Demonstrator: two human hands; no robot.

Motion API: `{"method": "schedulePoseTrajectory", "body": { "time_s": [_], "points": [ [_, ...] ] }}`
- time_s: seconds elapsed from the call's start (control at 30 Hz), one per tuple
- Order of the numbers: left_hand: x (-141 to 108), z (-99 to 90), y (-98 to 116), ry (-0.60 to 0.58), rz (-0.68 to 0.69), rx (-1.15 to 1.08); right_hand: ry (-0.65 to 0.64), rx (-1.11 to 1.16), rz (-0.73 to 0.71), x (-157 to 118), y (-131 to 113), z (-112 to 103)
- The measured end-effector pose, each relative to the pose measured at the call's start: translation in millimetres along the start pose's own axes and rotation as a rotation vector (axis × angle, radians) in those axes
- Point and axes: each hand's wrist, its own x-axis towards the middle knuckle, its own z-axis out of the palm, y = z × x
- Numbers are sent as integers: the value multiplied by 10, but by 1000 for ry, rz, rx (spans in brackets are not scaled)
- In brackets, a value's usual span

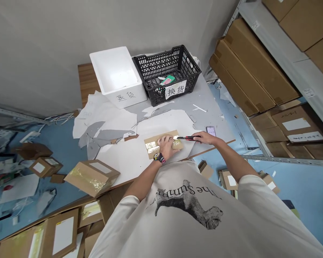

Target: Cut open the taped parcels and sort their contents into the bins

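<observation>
1. Head view: flat brown cardboard parcel (pixel 152 146) on the white-topped part of the tabletop (pixel 167 122), right in front of the person. Shiny, crinkly tape across it throws back the light.
2. Left grip (pixel 166 146) is unclenched, pressed down on top of the parcel, fingers bent and thumb out. Chunky round wristwatch (pixel 158 157) on that arm.
3. Right grip (pixel 205 137) is wrapped around a slim red-and-black cutter-like tool (pixel 188 138), its narrow end at the parcel's right side. Too small to tell if it's actually in the tape.
4. Dark phone (pixel 211 131) lies just beyond the right grip, screen lit.
5. Covering's pretty ragged, btw: torn grey sheeting (pixel 97 138) with jagged edges, over on the left.
6. Toward the wall, a smooth white foam box (pixel 125 96) sits beside a black lattice-sided plastic crate (pixel 157 95), which has green and pink flat bits (pixel 168 80) inside.
7. Bigger taped carton (pixel 93 176) tilts at the tabletop's near left edge, glossy wrinkled tape and all.
</observation>
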Motion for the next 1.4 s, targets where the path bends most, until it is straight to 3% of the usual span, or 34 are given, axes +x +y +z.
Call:
{"method": "schedulePoseTrajectory", "body": {
  "time_s": [0.23, 0.47, 0.67, 0.97, 1.2, 1.4],
  "points": [
    [32, 15, -48, 11, -1, -13, -92, -112, 54, 397, -69, -245],
    [13, -9, -1, -20, -18, -19, -252, 57, 85, 234, -18, -248],
    [37, -15, -14, -42, -16, -23, -170, 33, 80, 239, -42, -160],
    [81, -54, 18, -77, -51, -74, -155, -13, 82, 59, -55, -198],
    [125, -53, 19, -77, -76, -94, -156, -119, 42, 289, -245, -142],
    [116, -35, 27, -66, -97, -128, -180, -54, 81, 154, -243, -99]
  ]
}}
